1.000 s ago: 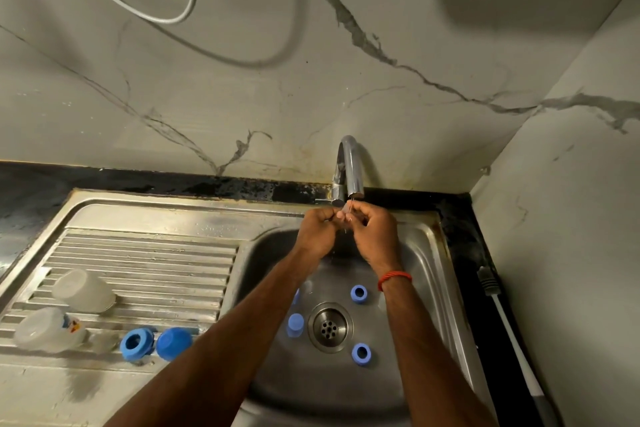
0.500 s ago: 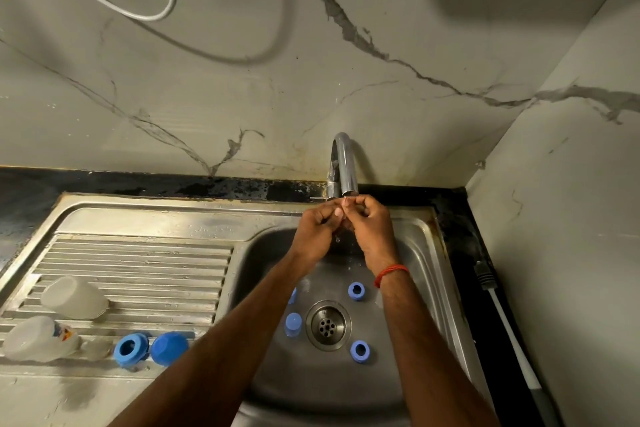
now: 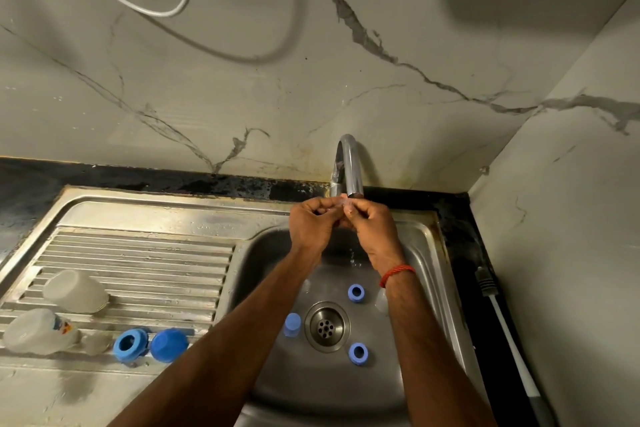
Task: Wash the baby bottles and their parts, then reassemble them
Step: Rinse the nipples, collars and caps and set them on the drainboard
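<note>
Tap (image 3: 349,166) sits just above both hands: I see L hand (image 3: 313,224) & R hand (image 3: 374,224) pinching one small clear part (image 3: 342,201) btwn fingertips, over the sink (image 3: 427,246). 2 blue rings (image 3: 356,293) & a small cap (image 3: 292,324) lie by the drain (image 3: 327,326). On the drainboard (image 3: 138,253): 2 bottles (image 3: 76,291), big ring (image 3: 131,345), big cap (image 3: 169,345).

Clear part (image 3: 343,202) under tap (image 3: 350,163): mostly hidden by left hand (image 3: 311,224) and right hand (image 3: 373,229); unidentifiable. Handle (image 3: 509,340) right of tap: end cropped.

Dim, warm light, soft wall shadows, edges bowed by wide-angle lens.
</note>
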{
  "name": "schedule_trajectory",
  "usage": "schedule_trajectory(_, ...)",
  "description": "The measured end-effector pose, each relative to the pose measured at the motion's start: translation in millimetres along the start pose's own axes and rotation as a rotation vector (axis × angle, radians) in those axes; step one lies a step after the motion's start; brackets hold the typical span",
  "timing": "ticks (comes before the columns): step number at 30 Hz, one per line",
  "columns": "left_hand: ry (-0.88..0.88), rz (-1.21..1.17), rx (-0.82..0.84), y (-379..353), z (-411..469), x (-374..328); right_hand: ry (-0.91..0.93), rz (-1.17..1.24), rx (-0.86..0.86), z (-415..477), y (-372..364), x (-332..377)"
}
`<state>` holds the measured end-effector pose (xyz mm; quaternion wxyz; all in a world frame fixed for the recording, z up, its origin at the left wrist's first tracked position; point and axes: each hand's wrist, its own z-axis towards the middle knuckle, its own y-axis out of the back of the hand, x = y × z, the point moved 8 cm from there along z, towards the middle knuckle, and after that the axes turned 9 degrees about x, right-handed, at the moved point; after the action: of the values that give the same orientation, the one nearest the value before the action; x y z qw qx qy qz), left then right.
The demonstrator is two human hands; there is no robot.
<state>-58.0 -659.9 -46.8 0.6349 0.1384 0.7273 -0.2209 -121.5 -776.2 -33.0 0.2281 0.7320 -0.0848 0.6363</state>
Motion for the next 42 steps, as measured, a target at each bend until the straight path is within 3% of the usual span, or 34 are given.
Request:
schedule_trajectory(5, 0.004, 0.081, 0.131, -3.7, 4.1, -1.4, 0.065, -0.266, -0.067, -3.5, 4.8, 8.0)
schedule_trajectory(10, 0.017, 0.183, 0.093, 2.3, 4.4, 3.6, 0.125, -0.328, -0.229, -7.7, 17.3, 13.5)
schedule_trajectory(14, 0.09, 0.079, 0.096, 6.2, 6.2, 13.5, 0.082, -0.233, -0.203, -1.6, 28.3, 10.5)
schedule_trajectory(22, 0.129, 0.056, 0.131, -4.3, 13.2, 11.7, 0.011, -0.221, 0.049, 6.5, 6.0, 8.1)
schedule_trajectory(25, 0.149, 0.102, 0.131, -2.3, 12.2, 13.8, 0.076, -0.262, 0.016, 0.9, 7.6, 14.9)
schedule_trajectory(29, 0.172, -0.012, 0.068, -1.5, 6.1, 10.8, 0.069, -0.187, -0.12, -4.0, 20.1, 15.9)
schedule_trajectory(32, 0.16, -0.048, 0.104, -4.6, 6.2, 5.9, 0.09, -0.258, -0.192, -5.5, 26.1, 18.9)
schedule_trajectory(38, 0.104, 0.019, 0.084, 1.8, 10.8, 1.4, 0.096, -0.328, -0.081, -1.7, 18.5, 18.8)
schedule_trajectory(42, 0.029, 0.181, 0.108, -3.1, 9.9, -5.0, 0.155, -0.359, -0.114, -5.8, 18.9, 21.4)
